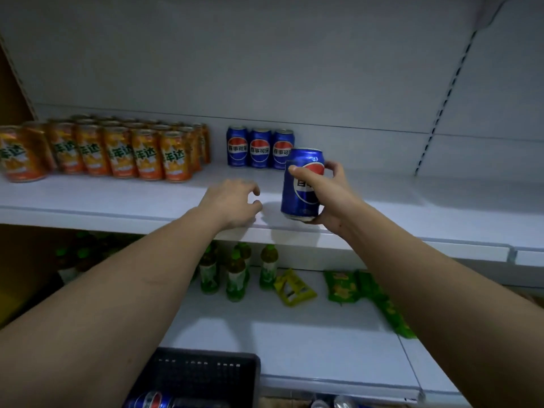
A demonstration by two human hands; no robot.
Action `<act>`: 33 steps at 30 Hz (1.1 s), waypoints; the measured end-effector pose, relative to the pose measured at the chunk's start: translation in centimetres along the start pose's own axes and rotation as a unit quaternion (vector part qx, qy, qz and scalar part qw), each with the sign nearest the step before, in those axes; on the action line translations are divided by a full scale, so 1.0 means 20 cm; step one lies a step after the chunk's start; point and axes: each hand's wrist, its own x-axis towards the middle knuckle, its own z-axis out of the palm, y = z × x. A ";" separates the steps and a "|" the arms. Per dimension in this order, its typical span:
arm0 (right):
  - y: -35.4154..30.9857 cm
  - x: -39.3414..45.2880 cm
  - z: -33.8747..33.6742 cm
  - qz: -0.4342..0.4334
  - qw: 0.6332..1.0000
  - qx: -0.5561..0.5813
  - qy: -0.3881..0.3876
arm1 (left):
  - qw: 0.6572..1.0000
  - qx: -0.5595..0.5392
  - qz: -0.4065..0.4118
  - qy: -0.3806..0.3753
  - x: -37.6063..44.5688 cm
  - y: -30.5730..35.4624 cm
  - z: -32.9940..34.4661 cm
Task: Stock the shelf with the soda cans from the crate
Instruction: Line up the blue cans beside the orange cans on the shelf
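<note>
1. The right hand (325, 189) grips a blue soda can (301, 184), thumb across its front and fingers curled round the far side; the can is upright, slightly tilted, over the front part of the white shelf (147, 198). Whether its base touches the shelf cannot be told.
2. The left hand (232, 201) holds nothing; its fingers are loosely curled and it is at the shelf's front edge, just left of the held can.
3. Three more blue cans (260, 148) stand in a row at the back of the shelf, just behind the held one.
4. A block of orange cans (117, 151) fills the shelf's left side.
5. A dark crate (203, 375) sits at the bottom, with a blue can (151, 400) showing in it.
6. The lower shelf (294, 334) carries green bottles (235, 275) and green snack packets (343, 287).
</note>
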 end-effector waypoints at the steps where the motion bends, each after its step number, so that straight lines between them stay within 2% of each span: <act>1: 0.01 0.06 0.00 0.001 1.000 0.000 0.011 | 1.000 -0.011 -0.001 -0.010 0.06 0.00 0.04; 6: 0.08 0.40 -0.04 -0.045 0.995 -0.027 0.088 | 0.997 -0.072 0.001 -0.015 0.26 -0.01 0.20; 10: 0.12 0.67 -0.08 -0.122 0.982 -0.013 0.146 | 0.999 -0.045 0.014 -0.025 0.31 -0.02 0.27; 15: 0.14 1.03 -0.04 -0.150 0.967 -0.012 0.205 | 0.998 -0.048 0.017 -0.020 0.29 -0.02 0.28; 20: 0.18 1.31 -0.03 -0.175 0.944 -0.114 0.256 | 0.998 -0.056 0.012 -0.014 0.29 -0.02 0.29; 28: 0.27 1.44 -0.02 -0.231 0.925 -0.194 0.232 | 0.998 -0.062 0.011 -0.012 0.28 -0.02 0.28; 33: 0.28 1.44 -0.03 -0.227 0.919 -0.224 0.231 | 0.997 -0.069 0.011 -0.010 0.27 -0.02 0.28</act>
